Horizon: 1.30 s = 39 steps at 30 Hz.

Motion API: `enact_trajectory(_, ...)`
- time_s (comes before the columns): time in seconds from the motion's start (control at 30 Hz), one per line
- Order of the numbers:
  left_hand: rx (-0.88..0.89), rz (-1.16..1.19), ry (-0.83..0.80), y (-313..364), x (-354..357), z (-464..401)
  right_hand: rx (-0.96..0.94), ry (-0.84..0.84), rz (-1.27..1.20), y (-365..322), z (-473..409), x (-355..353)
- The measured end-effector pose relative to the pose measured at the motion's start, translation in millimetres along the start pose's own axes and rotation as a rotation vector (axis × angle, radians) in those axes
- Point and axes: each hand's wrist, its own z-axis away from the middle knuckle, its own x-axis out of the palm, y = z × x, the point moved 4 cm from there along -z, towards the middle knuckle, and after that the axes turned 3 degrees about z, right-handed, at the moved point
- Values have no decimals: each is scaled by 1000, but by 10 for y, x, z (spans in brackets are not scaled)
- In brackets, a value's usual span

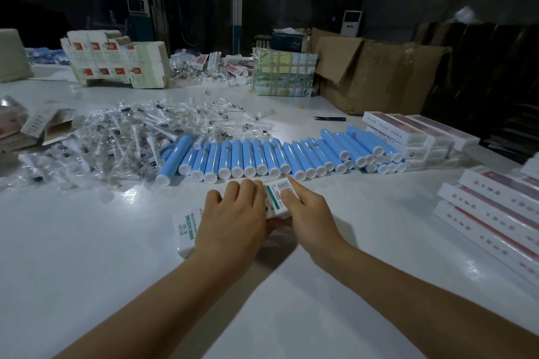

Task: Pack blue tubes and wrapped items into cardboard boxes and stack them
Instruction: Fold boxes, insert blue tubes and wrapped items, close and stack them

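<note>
The fingers [245, 188] of my left hand [233, 213] curl over the top of a slim white box [186, 227] lying flat on the white table [87, 256], gripping it across its width. My right hand [306, 213] holds the far end of the same box, index finger stretched along the barcode label, the thumb tucked under the edge; I cannot tell whether the end flap is closed. Just beyond the box a row of blue tubes [262, 157] lies side by side, white caps facing me. To the left of them sits a loose pile of clear wrapped items [116, 137]. Stacks of finished boxes [495, 210] stand at my right, with more [408, 137] behind the tubes. A big open brown carton [379, 73] rests at the far right edge, and small dark scissors [329, 118] lie near it.
</note>
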Motion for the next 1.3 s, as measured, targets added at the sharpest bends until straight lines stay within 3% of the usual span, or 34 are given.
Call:
enact_trajectory(0.27,-40,52,15,-16,-26,-11,-52,-76,-143,-90,31,1)
enact_trajectory(0.37,-93,194,59,-65,-81,-59,-108,-94,-222,-146,43,-10)
enact_trajectory(0.47,-169,576,156,-148,-196,-110,-195,-84,-186,-195,61,-31)
enact_trajectory(0.57,-288,1174,294,-252,-307,-114,-242,-97,-45,-182,88,-11)
enact_trajectory(0.7,-752,2010,155,-339,-164,-56,-281,-232,242,-170,147,106)
enact_trajectory(0.8,-941,2255,47,-293,-54,-6,-325,-313,368,-161,209,225)
enact_trajectory(0.93,-1067,2311,39,-262,69,29,-412,-250,540,-113,208,254)
enact_trajectory(1.07,-968,2222,87,-267,98,37,-463,-175,608,-123,153,174)
enact_trajectory(1.13,-902,2157,36,-219,98,46,-502,-123,652,-176,120,116)
enact_trajectory(1.2,-797,1893,-54,-189,134,54,-523,-101,679,-222,96,49)
enact_trajectory(1.3,-398,1222,-159,-132,169,31,-539,-59,730,-306,56,-156)
